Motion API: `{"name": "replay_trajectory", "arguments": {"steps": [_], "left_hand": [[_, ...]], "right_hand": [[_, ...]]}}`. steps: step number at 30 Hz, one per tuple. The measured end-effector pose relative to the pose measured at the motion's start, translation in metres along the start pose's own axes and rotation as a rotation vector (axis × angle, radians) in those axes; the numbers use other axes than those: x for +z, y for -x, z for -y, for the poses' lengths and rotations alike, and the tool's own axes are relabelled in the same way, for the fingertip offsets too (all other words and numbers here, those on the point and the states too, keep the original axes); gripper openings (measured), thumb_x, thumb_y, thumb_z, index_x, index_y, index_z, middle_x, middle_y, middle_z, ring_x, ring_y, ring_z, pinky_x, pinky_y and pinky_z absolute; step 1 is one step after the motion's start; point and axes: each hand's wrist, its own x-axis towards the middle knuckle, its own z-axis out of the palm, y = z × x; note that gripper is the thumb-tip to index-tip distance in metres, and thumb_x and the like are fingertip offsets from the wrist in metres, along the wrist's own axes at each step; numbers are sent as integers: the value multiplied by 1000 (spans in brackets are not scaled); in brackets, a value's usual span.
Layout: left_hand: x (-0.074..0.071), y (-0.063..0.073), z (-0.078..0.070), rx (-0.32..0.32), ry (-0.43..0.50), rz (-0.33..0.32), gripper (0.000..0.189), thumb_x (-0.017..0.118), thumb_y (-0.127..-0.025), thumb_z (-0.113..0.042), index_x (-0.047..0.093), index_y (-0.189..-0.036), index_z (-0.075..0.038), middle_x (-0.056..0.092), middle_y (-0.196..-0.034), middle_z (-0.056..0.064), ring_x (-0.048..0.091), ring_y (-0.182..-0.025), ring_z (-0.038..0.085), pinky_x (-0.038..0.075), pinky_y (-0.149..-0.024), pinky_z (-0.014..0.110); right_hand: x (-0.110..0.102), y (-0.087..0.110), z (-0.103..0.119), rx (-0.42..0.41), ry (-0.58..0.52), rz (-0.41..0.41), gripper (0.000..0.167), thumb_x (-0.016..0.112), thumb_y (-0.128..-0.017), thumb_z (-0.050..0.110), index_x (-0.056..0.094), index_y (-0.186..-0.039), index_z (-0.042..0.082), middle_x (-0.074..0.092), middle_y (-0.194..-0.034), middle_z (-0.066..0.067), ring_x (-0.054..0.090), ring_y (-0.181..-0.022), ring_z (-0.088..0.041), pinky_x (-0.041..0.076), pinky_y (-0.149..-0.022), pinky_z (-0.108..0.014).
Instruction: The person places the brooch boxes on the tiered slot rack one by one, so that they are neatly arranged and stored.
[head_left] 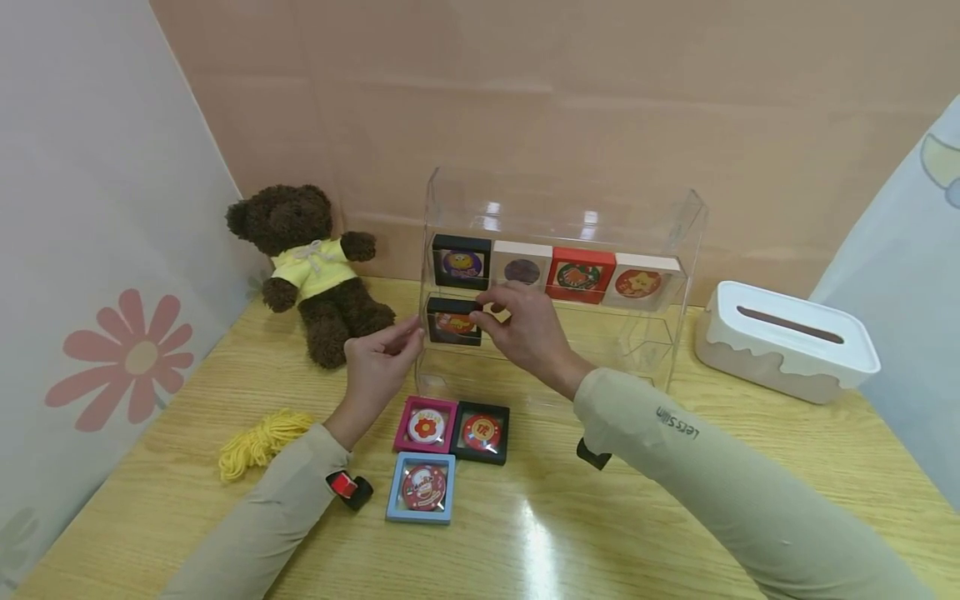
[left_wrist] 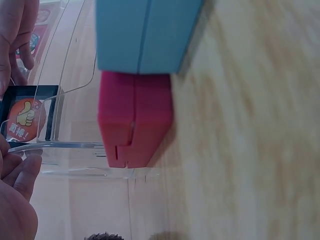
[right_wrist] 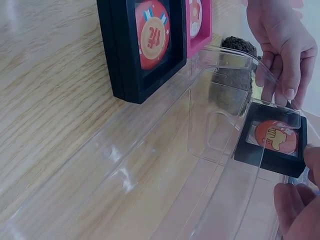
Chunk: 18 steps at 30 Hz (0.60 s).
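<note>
Thumbs-up box (head_left: 453, 323), near mid-frame in the head view, at the left end of the clear rack (head_left: 540, 218). It lies directly left of the right hand (head_left: 531, 332), the nearer, whose fingers pinch its right edge; those of the left hand (head_left: 381, 367) pinch the rack's left wall.

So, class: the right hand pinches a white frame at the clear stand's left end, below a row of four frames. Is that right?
Not quite: the frame the right hand pinches is black, not white, as the head view shows. It is at the left end of the clear stand, below four frames.
</note>
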Motion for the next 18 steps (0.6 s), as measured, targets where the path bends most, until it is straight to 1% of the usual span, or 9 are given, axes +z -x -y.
{"name": "replay_trajectory", "arguments": {"steps": [5, 7, 9, 14, 18], "left_hand": [[-1, 0, 1, -7, -10, 1, 18, 65, -80, 16, 67, -98, 16, 67, -81, 25, 68, -67, 35, 52, -60, 15], [-1, 0, 0, -10, -8, 3, 18, 65, -80, 15, 67, -98, 16, 67, -82, 25, 68, -68, 35, 52, -61, 15], [-1, 0, 0, -13, -8, 4, 18, 65, -81, 15, 67, -98, 16, 67, -82, 25, 68, -68, 35, 52, -62, 16], [-1, 0, -1, -21, -3, 5, 18, 65, -80, 15, 67, -99, 16, 67, -83, 25, 68, -69, 35, 52, -62, 16], [-1, 0, -1, -21, 1, 7, 19, 65, -80, 15, 67, -99, 16, 67, -83, 25, 68, -69, 35, 52, -62, 16]], "right_hand": [[0, 3, 2, 2, 50, 10, 23, 74, -85, 22, 71, -100, 4, 67, -102, -9, 64, -84, -22, 54, -65, -30], [0, 6, 3, -6, 67, 0, 25, 74, -85, 23, 71, -100, 4, 66, -104, -8, 63, -84, -21, 54, -65, -31], [0, 9, 5, -24, 75, -18, 25, 75, -84, 25, 70, -100, 5, 66, -103, -6, 62, -87, -20, 54, -68, -32], [1, 20, 8, -78, 56, -74, 24, 76, -83, 24, 69, -95, 4, 63, -96, -4, 58, -94, -20, 51, -78, -35], [5, 35, 11, -113, 17, -81, 21, 77, -81, 21, 68, -90, 4, 62, -93, -3, 56, -90, -19, 50, -77, -33]]}}
